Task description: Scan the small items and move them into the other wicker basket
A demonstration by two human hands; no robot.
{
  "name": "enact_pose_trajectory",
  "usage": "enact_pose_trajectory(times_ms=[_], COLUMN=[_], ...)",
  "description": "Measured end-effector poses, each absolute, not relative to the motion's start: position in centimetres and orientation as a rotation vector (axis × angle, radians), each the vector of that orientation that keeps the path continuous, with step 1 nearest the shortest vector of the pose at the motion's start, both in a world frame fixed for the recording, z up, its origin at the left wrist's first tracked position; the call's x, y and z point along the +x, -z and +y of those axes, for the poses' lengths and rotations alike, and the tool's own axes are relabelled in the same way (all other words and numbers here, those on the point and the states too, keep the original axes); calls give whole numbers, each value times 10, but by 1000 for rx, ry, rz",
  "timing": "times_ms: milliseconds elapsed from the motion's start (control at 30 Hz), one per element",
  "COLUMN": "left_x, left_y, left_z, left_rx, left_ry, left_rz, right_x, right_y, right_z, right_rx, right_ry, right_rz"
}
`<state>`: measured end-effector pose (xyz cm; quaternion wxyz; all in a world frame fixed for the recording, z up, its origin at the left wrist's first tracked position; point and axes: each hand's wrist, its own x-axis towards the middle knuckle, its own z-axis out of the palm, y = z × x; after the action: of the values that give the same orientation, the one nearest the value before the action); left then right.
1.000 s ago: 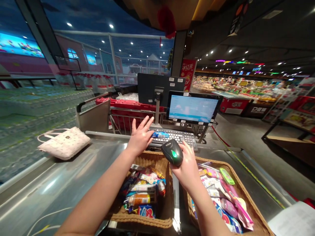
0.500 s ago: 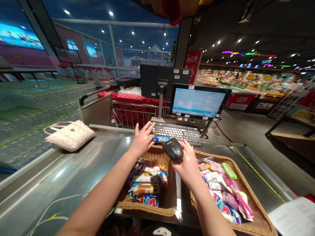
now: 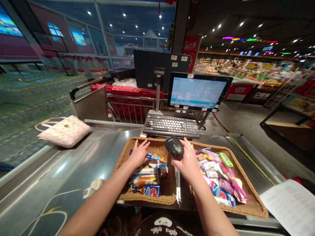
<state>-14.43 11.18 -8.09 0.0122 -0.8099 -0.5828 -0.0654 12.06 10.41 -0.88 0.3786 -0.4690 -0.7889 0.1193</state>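
Right fingers (image 3: pixel 187 143) around scanner (image 3: pixel 174 147); baskets (image 3: pixel 172 186) below

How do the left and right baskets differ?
The left basket looks narrower than the right basket. The left basket holds an orange item, the right basket pink ones. The left hand is over the left basket, the right forearm over the right basket. Both are brown wicker.

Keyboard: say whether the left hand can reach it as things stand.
Probably yes: the keyboard lies just beyond the left basket, with only its rim between it and the left hand.
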Motion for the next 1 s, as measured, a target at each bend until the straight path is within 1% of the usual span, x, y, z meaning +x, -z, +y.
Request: enact_pose_trajectory(times_ms=[133,267,333,400,567,733,833,1000], left_x=[-151,-150,-142,-125,-49,46,101,171], left_y=[88,87,82,76,59,58,65,90], left_z=[104,99,100,105,124,146,162,189], left_rx=[-2508,-2512,-2536,-2578,-2776,-2915,-2941,-2966], left_ry=[83,-128,-104,16,339,480,485,333], left_rz=[-1901,-1935,-1907,-1842,-1523,-1242,-1169,-1151], right_x=[123,127,132,142,184,236,262,291], right_y=[13,16,17,16,8,0,-1,-2], right_z=[101,94,90,86,77,67,62,58], right_rx=[-1228,-1234,-1240,-1261,-1349,-1480,-1563,-1612], right_ry=[-333,-358,-362,-350,-235,-26,44,122], right_rz=[-2004,-1991,-1967,-1922,-1823,-1662,-1553,-1480])
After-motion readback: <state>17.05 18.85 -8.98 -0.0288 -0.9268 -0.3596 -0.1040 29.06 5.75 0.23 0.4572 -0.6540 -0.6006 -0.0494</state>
